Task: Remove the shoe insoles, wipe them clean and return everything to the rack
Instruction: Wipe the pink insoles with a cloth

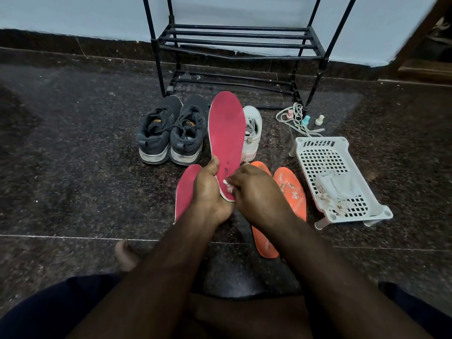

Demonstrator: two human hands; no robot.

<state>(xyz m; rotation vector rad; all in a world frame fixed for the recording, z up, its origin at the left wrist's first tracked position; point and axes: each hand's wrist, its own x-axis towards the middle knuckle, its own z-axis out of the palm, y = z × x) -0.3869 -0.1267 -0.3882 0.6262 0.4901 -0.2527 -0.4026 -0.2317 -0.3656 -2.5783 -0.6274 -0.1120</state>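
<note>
My left hand [208,189] grips the heel end of a pink insole [227,128] and holds it upright above the floor. My right hand [254,189] pinches a small white wipe [227,183] against the insole's heel. A second pink insole [184,189] lies on the floor under my left hand. Two orange insoles [291,189] lie under my right arm. A pair of dark grey sneakers [171,130] stands in front of the black rack [234,42]. A white shoe [252,128] is partly hidden behind the raised insole.
A white perforated plastic basket [340,177] lies at the right with wipes or packets in it. White laces [291,116] and three small bottles [305,119] lie near the rack's right leg. My bare foot [126,255] rests on the dark speckled floor.
</note>
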